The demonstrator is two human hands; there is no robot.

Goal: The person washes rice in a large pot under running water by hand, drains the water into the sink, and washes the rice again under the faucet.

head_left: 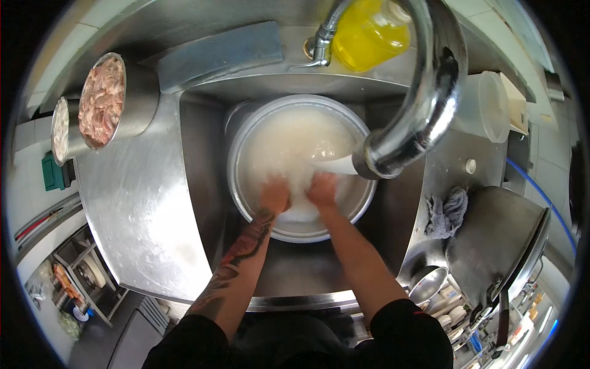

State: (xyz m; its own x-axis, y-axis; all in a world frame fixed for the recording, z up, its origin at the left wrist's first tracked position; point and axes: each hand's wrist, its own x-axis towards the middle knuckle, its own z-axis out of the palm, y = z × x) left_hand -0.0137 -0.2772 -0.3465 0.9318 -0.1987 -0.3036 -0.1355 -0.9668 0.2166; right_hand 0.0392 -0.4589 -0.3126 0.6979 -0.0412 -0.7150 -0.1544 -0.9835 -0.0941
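Note:
A large round metal pot stands in the sink, filled with cloudy whitish water. My left hand dips into the water at the near left, its fingers blurred and partly under the surface. To its right, my right hand is also in the water, just below the running stream. The stream comes from a thick chrome faucet that arches over the pot. What lies beneath the surface, and whether either hand grips anything there, is hidden by the cloudy water.
Left of the sink, metal containers stand at the back, one holding raw meat. A jug of yellow liquid and a grey slab line the back ledge. A grey cloth and a large pan lie to the right.

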